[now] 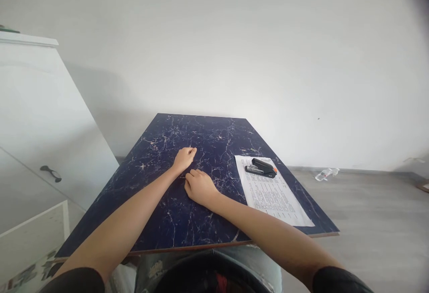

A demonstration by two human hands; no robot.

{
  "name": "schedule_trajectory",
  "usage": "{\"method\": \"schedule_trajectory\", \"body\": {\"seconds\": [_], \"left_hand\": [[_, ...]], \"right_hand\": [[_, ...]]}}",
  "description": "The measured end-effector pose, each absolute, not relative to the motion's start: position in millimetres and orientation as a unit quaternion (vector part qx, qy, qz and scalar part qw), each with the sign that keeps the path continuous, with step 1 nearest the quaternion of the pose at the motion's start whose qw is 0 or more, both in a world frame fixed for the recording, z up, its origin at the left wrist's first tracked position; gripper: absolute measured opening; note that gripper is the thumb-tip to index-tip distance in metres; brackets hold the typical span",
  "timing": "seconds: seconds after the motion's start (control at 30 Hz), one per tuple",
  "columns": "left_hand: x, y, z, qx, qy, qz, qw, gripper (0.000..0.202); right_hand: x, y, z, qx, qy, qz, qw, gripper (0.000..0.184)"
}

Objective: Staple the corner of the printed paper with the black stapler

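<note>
My left hand [184, 159] rests on the dark blue marble-patterned table [201, 134], curled into a loose fist. Slightly nearer and to its right, my right hand [202, 188] also lies closed on the tabletop, knuckles up. The two hands are close together but apart, and nothing shows in either one. To the right of my right hand lies a printed sheet of paper [273, 201]. A black stapler [263, 169] with an orange spot at one end sits on the far part of that sheet.
A white cabinet [50, 105] with a dark handle [51, 173] stands at the left. Behind the table rises a pale wall [234, 52]. On the grey floor [355, 212] to the right lies a crumpled clear plastic item [325, 174].
</note>
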State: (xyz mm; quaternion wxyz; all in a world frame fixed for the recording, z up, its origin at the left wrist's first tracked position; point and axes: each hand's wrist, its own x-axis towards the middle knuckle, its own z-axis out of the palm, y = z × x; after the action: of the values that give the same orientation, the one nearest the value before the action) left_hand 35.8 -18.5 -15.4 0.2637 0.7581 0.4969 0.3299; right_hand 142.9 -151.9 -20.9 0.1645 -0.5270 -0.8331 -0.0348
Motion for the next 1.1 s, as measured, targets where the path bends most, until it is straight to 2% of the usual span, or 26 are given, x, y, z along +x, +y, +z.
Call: {"method": "schedule_trajectory", "body": {"seconds": [0.23, 0.4, 0.5, 0.63, 0.67, 0.77, 0.83, 0.93, 1.03, 1.1], "left_hand": [[37.5, -23.0, -11.6, 0.771, 0.503, 0.306, 0.242, 0.053], [39.9, -27.4, -11.0, 0.788, 0.504, 0.292, 0.200, 0.051], [38.7, -28.4, -11.9, 0.795, 0.500, 0.289, 0.187, 0.051], [40.4, -35.6, -2.7, 0.797, 0.491, 0.305, 0.177, 0.052], [43.4, -41.4, 2.3, 0.798, 0.482, 0.322, 0.168, 0.052], [62.1, -78.7, 18.7, 0.816, 0.410, 0.381, 0.148, 0.050], [82.2, -122.2, 23.0, 0.836, 0.337, 0.391, 0.185, 0.049], [117.8, -203.8, 5.0, 0.920, 0.097, 0.298, 0.236, 0.040], [152.0, -275.8, -46.1, 0.955, -0.036, 0.167, 0.241, 0.034], [171.3, -305.3, -89.9, 0.929, -0.124, 0.012, 0.348, 0.026]], "right_hand": [[149.1, -152.1, -20.7, -0.507, -0.843, -0.015, 0.177, 0.020], [162.9, -158.0, 0.7, -0.500, -0.845, -0.019, 0.191, 0.011], [201.5, -166.5, 25.6, -0.538, -0.809, -0.009, 0.235, 0.010], [302.7, -176.9, 49.4, -0.603, -0.741, 0.004, 0.294, 0.007], [333.1, -179.6, 50.7, -0.630, -0.719, 0.002, 0.295, 0.013], [417.4, -189.0, 42.2, -0.709, -0.658, 0.025, 0.255, 0.048], [457.8, -195.6, 29.1, -0.737, -0.636, 0.056, 0.222, 0.062], [487.1, -201.7, 9.3, -0.723, -0.655, 0.105, 0.195, 0.053], [487.1, -199.2, 0.1, -0.717, -0.662, 0.106, 0.191, 0.039], [476.1, -193.0, 0.1, -0.718, -0.663, 0.085, 0.193, 0.034]]}}
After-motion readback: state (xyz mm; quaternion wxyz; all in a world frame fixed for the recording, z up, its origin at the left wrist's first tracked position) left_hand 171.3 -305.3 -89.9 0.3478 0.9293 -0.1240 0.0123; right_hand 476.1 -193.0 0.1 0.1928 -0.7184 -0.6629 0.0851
